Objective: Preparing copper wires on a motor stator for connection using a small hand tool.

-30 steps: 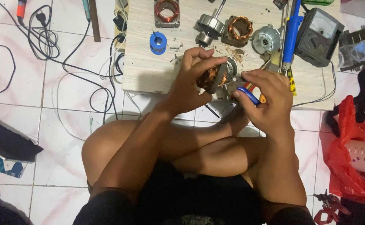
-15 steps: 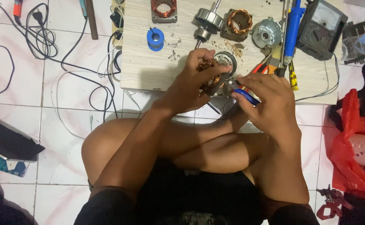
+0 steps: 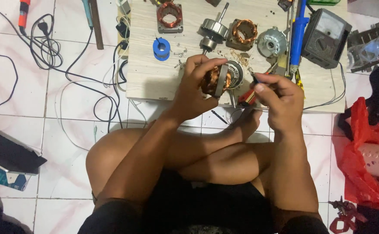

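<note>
The motor stator (image 3: 217, 80) at frame centre, gripped by the left hand (image 3: 194, 93), shows glossy copper windings inside a dull grey metal housing; the screwdriver (image 3: 249, 94) in the right hand (image 3: 278, 97) has a shiny red plastic handle and a thin bright metal shaft. The board (image 3: 150, 82) beneath is pale, matt wood with visible grain; the floor (image 3: 20, 125) at left is smooth, glossy white tile. At upper centre, the rotor (image 3: 213, 29) is polished metal; the solder spool (image 3: 161, 48) is blue plastic. At right, the multimeter (image 3: 326, 38) has a matt dark plastic case; the bag (image 3: 365, 147) is crinkled, shiny red plastic.
</note>
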